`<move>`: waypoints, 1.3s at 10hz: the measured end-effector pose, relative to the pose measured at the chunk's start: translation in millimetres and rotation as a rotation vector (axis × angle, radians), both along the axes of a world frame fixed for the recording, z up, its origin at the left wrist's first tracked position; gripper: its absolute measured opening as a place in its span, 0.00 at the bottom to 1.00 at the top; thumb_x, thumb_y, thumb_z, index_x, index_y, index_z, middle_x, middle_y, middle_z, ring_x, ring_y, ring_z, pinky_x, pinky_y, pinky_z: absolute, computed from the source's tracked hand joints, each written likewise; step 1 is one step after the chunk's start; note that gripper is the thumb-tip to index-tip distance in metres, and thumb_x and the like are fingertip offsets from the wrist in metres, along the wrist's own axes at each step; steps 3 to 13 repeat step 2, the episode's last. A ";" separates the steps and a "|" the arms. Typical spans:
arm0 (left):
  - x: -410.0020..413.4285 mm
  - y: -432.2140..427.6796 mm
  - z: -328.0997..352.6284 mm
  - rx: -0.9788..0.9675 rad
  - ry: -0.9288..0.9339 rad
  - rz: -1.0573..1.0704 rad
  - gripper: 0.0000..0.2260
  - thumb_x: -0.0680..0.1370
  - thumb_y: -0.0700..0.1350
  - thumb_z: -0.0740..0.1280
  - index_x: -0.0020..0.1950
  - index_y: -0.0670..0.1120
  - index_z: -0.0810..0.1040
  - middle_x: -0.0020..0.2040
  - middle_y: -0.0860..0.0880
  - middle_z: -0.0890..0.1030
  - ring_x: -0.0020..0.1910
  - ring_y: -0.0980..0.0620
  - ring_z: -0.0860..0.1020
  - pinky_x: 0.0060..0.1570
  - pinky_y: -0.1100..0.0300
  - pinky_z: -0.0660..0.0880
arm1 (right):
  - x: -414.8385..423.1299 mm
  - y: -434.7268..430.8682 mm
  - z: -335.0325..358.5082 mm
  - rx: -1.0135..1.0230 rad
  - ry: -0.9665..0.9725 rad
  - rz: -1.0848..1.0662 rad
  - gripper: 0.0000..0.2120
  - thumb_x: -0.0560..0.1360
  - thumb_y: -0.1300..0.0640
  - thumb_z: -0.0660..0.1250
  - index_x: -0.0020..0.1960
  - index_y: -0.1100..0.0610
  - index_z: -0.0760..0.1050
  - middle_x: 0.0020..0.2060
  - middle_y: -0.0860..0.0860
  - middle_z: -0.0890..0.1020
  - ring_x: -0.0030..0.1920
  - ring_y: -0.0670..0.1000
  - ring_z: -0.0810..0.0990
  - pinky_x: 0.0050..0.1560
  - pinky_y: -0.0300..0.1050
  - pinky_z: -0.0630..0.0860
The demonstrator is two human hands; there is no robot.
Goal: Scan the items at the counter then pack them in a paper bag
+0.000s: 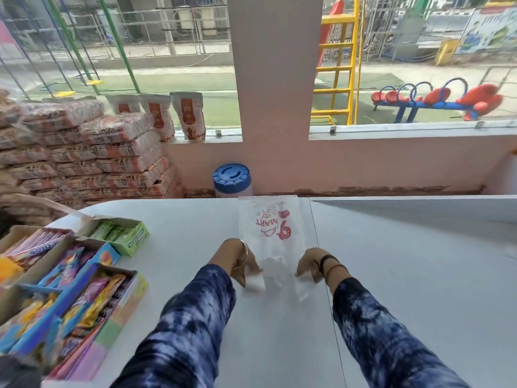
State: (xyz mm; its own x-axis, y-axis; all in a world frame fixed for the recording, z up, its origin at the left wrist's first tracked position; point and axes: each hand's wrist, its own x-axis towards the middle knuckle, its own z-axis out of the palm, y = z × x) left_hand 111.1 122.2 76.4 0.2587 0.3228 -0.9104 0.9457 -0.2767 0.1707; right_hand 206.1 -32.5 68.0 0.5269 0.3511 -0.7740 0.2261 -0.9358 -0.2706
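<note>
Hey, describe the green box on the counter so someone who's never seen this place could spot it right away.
Start at the white counter and look to its left side, where open display boxes of sweets sit in a cluster. The green box is the farthest of them, nearest the stacked sacks. It alone is lime green, holding green packets; its neighbours are blue and multicoloured.

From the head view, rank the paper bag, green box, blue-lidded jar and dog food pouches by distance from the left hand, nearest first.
1. Paper bag: held by the left hand, at centre.
2. Green box: to the left on the counter.
3. Blue-lidded jar: beyond the counter's far edge.
4. Dog food pouches: on the window sill.
</note>
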 end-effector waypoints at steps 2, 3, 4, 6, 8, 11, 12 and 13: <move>16.3 14.4 41.7 0.354 -0.163 -0.030 0.34 0.75 0.63 0.57 0.69 0.36 0.63 0.68 0.40 0.73 0.66 0.43 0.73 0.67 0.49 0.68 | 10.9 20.5 31.0 0.371 -0.560 -0.087 0.32 0.73 0.46 0.66 0.68 0.63 0.61 0.65 0.60 0.69 0.65 0.61 0.70 0.62 0.55 0.70; 16.3 14.4 41.7 0.354 -0.163 -0.030 0.34 0.75 0.63 0.57 0.69 0.36 0.63 0.68 0.40 0.73 0.66 0.43 0.73 0.67 0.49 0.68 | 10.9 20.5 31.0 0.371 -0.560 -0.087 0.32 0.73 0.46 0.66 0.68 0.63 0.61 0.65 0.60 0.69 0.65 0.61 0.70 0.62 0.55 0.70; 16.3 14.4 41.7 0.354 -0.163 -0.030 0.34 0.75 0.63 0.57 0.69 0.36 0.63 0.68 0.40 0.73 0.66 0.43 0.73 0.67 0.49 0.68 | 10.9 20.5 31.0 0.371 -0.560 -0.087 0.32 0.73 0.46 0.66 0.68 0.63 0.61 0.65 0.60 0.69 0.65 0.61 0.70 0.62 0.55 0.70; 16.3 14.4 41.7 0.354 -0.163 -0.030 0.34 0.75 0.63 0.57 0.69 0.36 0.63 0.68 0.40 0.73 0.66 0.43 0.73 0.67 0.49 0.68 | 10.9 20.5 31.0 0.371 -0.560 -0.087 0.32 0.73 0.46 0.66 0.68 0.63 0.61 0.65 0.60 0.69 0.65 0.61 0.70 0.62 0.55 0.70; 16.3 14.4 41.7 0.354 -0.163 -0.030 0.34 0.75 0.63 0.57 0.69 0.36 0.63 0.68 0.40 0.73 0.66 0.43 0.73 0.67 0.49 0.68 | 10.9 20.5 31.0 0.371 -0.560 -0.087 0.32 0.73 0.46 0.66 0.68 0.63 0.61 0.65 0.60 0.69 0.65 0.61 0.70 0.62 0.55 0.70; 16.3 14.4 41.7 0.354 -0.163 -0.030 0.34 0.75 0.63 0.57 0.69 0.36 0.63 0.68 0.40 0.73 0.66 0.43 0.73 0.67 0.49 0.68 | 10.9 20.5 31.0 0.371 -0.560 -0.087 0.32 0.73 0.46 0.66 0.68 0.63 0.61 0.65 0.60 0.69 0.65 0.61 0.70 0.62 0.55 0.70; 16.3 14.4 41.7 0.354 -0.163 -0.030 0.34 0.75 0.63 0.57 0.69 0.36 0.63 0.68 0.40 0.73 0.66 0.43 0.73 0.67 0.49 0.68 | 10.9 20.5 31.0 0.371 -0.560 -0.087 0.32 0.73 0.46 0.66 0.68 0.63 0.61 0.65 0.60 0.69 0.65 0.61 0.70 0.62 0.55 0.70; 16.3 14.4 41.7 0.354 -0.163 -0.030 0.34 0.75 0.63 0.57 0.69 0.36 0.63 0.68 0.40 0.73 0.66 0.43 0.73 0.67 0.49 0.68 | 10.9 20.5 31.0 0.371 -0.560 -0.087 0.32 0.73 0.46 0.66 0.68 0.63 0.61 0.65 0.60 0.69 0.65 0.61 0.70 0.62 0.55 0.70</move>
